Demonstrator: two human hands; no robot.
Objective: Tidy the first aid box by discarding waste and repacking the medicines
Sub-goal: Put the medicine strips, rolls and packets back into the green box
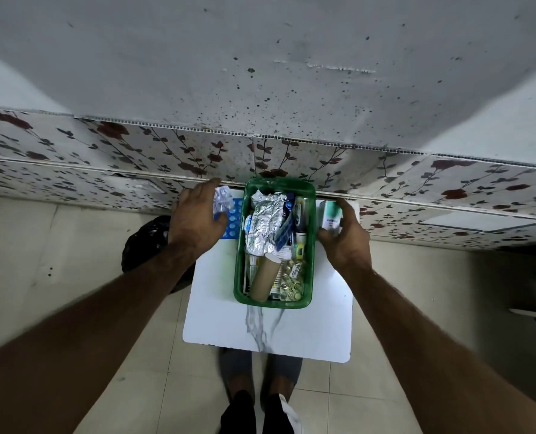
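A green plastic box [239,270] stands on a small white table [223,321], packed with crumpled foil strips [265,220], a cardboard tube [264,278], gold blister packs [291,277] and tubes. My left hand [198,219] is left of the box, fingers closed on a crumpled silver blister strip [223,200], resting over a blue tablet strip [230,223]. My right hand [346,242] is right of the box, holding a white and green medicine carton [331,214].
A black plastic bag [148,239] sits on the floor left of the table. A low wall with flower-patterned panels [104,158] runs just behind the table. Tiled floor and my feet [260,411] lie below the table's front edge.
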